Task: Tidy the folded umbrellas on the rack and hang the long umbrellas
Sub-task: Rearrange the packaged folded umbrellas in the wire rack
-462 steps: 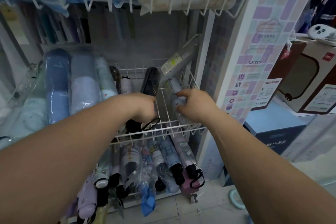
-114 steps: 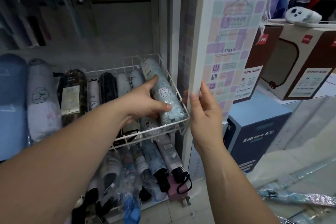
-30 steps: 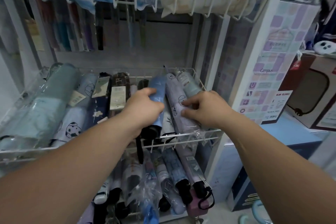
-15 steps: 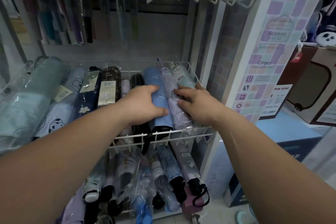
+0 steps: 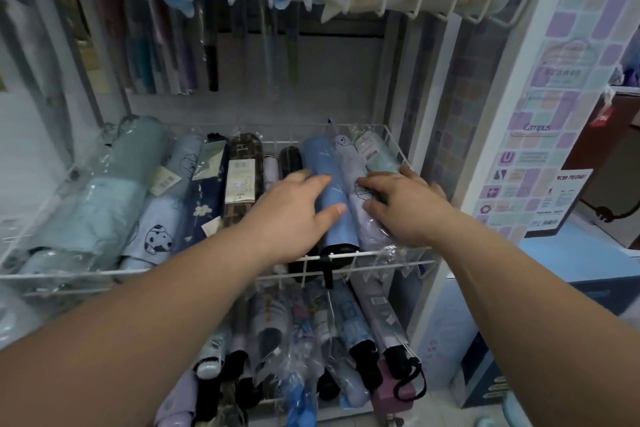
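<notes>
Two folded umbrellas lie side by side at the right end of the wire basket point(image 5: 381, 253): blue umbrella point(image 5: 323, 159), matte fabric; lilac umbrella point(image 5: 349, 166), crinkly clear film. My left hand point(image 5: 294, 215) and right hand point(image 5: 405, 204) rest on them, fingers spread, gripping nothing. Roll both cylinders parallel with flat palms; film probably slips.
</notes>
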Tool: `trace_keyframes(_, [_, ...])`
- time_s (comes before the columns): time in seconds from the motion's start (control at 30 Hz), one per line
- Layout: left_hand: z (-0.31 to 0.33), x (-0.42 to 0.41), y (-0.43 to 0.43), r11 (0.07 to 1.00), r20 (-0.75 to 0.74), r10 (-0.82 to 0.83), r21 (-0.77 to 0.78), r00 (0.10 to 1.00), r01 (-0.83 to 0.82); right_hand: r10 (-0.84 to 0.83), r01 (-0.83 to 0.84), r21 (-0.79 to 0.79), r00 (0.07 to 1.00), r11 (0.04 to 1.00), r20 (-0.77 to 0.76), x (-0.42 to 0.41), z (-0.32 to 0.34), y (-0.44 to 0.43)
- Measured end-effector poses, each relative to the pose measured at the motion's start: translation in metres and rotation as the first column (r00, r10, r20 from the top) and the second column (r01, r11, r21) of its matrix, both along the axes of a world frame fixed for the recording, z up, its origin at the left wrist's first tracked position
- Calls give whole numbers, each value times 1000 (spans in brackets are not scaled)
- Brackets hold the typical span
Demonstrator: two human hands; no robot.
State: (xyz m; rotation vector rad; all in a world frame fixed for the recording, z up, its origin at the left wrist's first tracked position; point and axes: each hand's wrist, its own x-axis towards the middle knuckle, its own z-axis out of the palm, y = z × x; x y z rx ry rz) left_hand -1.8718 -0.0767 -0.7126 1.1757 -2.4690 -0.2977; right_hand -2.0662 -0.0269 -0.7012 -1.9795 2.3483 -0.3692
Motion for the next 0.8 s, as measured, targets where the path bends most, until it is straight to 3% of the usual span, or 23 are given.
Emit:
trace_keyframes(0.07, [7,25,3,998,5,10,-59,1000,-9,67,-71,-117,997,991,-40,11,8,-4])
trace_keyframes(0.17, [22,71,1,979,-17,74,-188,997,-76,276,-255,-309,961,916,26,56,19,-16])
trace_keyframes(0.33, [46,150,-9,899,-102,307,-295,946,-323,433,-340,-310,846,888,312,155,17,-45])
trace_keyframes(0.47, [40,192,-15,871,-135,436,-186,890,-455,398,-281,-289,741,915,541,216,11,-65])
trace_keyframes(0.6, [28,207,-16,863,-159,505,67,849,-501,345,-211,-275,649,938,678,247,8,-80])
trace_keyframes(0.8, [20,215,-15,882,-164,469,141,868,-450,335,-222,-262,763,939,553,265,7,-80])
